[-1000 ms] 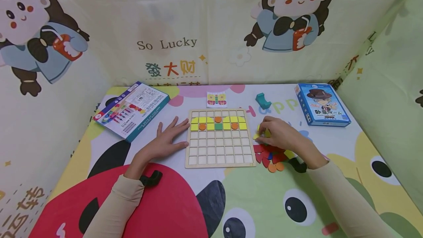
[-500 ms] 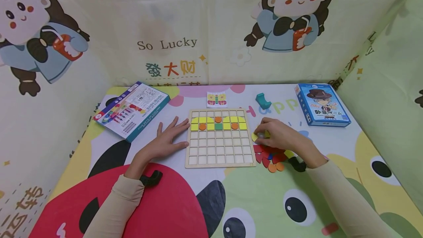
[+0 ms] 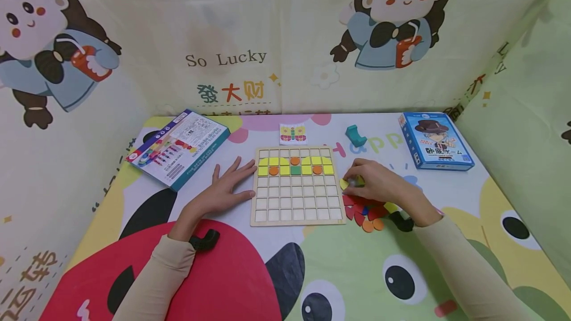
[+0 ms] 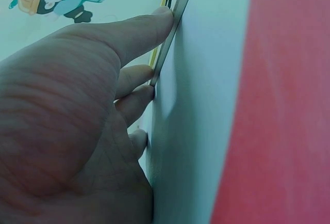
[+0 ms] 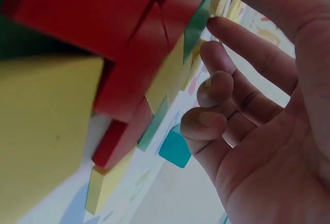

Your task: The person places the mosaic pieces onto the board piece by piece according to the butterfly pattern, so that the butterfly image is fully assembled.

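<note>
My left hand lies with fingers spread at the left side of a wooden grid board. In the left wrist view, the thumb and fingertips touch the board's edge. Yellow tiles, orange discs and a green square fill cells in its second and third rows. Right of the board, my right hand pinches a yellow tile between thumb and forefinger, over loose pieces. The other fingers curl loosely beside red pieces in the right wrist view.
A butterfly pattern card lies behind the board. A teal curved block and a blue game box stand at the back right. Another box lies at left. Orange discs sit at the pile's near edge.
The yellow tile at my right fingertips has shifted and turned slightly, showing a rounder edge. My left hand has stayed at the board's side.
</note>
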Tool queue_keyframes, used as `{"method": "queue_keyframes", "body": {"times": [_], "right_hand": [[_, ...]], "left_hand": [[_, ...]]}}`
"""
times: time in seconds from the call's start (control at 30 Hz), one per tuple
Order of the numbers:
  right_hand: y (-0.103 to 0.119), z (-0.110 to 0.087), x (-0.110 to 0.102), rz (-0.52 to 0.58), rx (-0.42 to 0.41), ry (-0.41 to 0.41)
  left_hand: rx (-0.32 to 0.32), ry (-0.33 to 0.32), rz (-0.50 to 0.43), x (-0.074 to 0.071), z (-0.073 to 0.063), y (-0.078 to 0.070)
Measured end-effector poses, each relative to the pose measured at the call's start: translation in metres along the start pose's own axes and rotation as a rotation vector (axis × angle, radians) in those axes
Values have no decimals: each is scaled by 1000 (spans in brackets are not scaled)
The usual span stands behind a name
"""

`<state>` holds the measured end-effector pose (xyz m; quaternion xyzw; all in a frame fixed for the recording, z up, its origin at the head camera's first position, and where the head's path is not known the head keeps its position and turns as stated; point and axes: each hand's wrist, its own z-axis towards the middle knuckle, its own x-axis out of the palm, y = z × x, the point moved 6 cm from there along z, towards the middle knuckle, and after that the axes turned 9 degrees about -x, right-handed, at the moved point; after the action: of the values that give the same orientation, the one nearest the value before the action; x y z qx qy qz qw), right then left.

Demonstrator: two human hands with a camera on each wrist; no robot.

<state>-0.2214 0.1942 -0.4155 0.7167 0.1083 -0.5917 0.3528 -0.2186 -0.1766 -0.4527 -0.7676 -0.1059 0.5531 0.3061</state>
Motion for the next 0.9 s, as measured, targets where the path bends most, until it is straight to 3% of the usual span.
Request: {"method": "queue_keyframes", "body": {"times": [0.9], "right_hand": [[-19, -3, 1, 75, 23, -35]], "left_hand": [[3, 4, -8, 0, 0, -1]]}}
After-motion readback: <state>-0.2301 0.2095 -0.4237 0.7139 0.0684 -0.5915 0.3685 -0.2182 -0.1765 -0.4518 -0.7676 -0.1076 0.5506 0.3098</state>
